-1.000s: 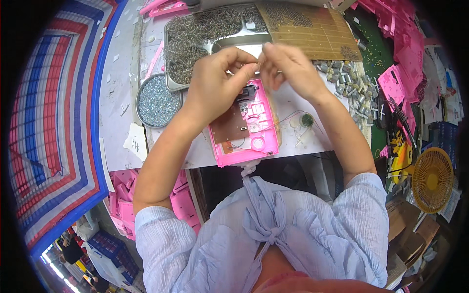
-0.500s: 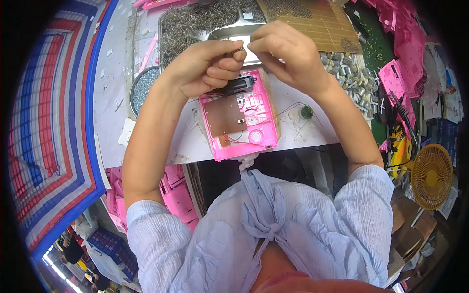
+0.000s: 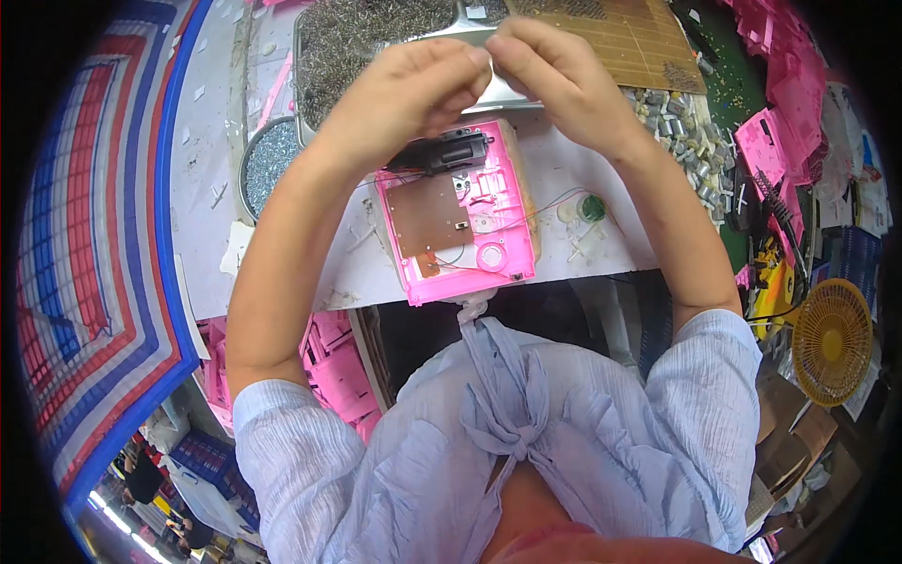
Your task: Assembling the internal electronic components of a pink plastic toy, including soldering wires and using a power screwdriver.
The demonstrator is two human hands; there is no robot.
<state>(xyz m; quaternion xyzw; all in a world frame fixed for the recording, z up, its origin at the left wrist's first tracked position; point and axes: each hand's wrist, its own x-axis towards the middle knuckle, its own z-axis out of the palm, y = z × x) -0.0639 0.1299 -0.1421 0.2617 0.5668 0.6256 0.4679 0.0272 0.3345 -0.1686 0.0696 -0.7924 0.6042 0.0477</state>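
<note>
My left hand (image 3: 413, 92) and my right hand (image 3: 556, 77) meet fingertip to fingertip over the near edge of a metal tray (image 3: 504, 92). Both are closed in a pinch. Half a second ago a small coiled metal spring showed between my left fingers; now the fingers hide it. Whatever my right fingers grip cannot be made out. Below the hands lies an open pink plastic housing (image 3: 516, 211). Inside it are a brown board (image 3: 427, 218), a black plastic part (image 3: 460, 150) at the far end, and thin wires. Neither hand touches the housing.
Heaps of small metal springs (image 3: 343, 70) fill the tray. Left of the housing stands a round bowl (image 3: 247, 188) of small grey metal pieces. At right are brown cardboard (image 3: 648, 52), a pile of small silver motors (image 3: 691, 160) and a green spool (image 3: 590, 208) with wires.
Both hands have moved up and away from the housing, and their fingertips have come together. The spring seen in my left fingers is now hidden.
</note>
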